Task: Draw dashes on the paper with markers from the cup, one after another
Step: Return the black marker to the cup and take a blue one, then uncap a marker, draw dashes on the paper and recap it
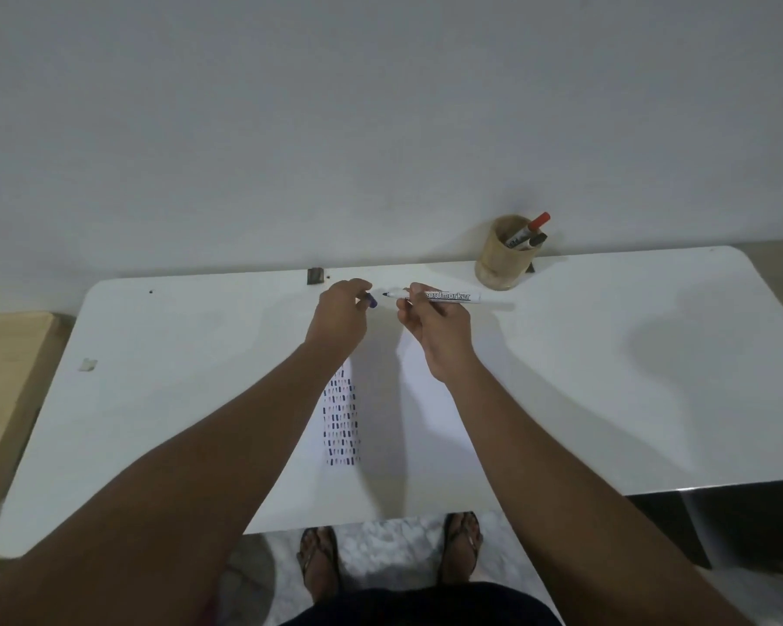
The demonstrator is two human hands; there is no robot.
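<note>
My right hand point(435, 329) holds a white board marker point(444, 296) level above the table, its bare dark tip pointing left. My left hand point(342, 316) pinches the marker's blue cap point(371, 301), a short gap from the tip. Below my hands lies the white paper point(430, 399), with several rows of short dark and reddish dashes point(342, 422) down its left part. A tan cup point(505, 259) stands at the table's back right. It holds a red-capped marker point(534, 225) and a dark-capped marker point(536, 240).
The white table point(177, 377) stands against a plain wall. A small pale scrap point(88, 364) lies near its left side, and a dark clip point(316, 276) sits at the back edge. A wooden surface point(1, 377) adjoins on the left. My sandalled feet show below the front edge.
</note>
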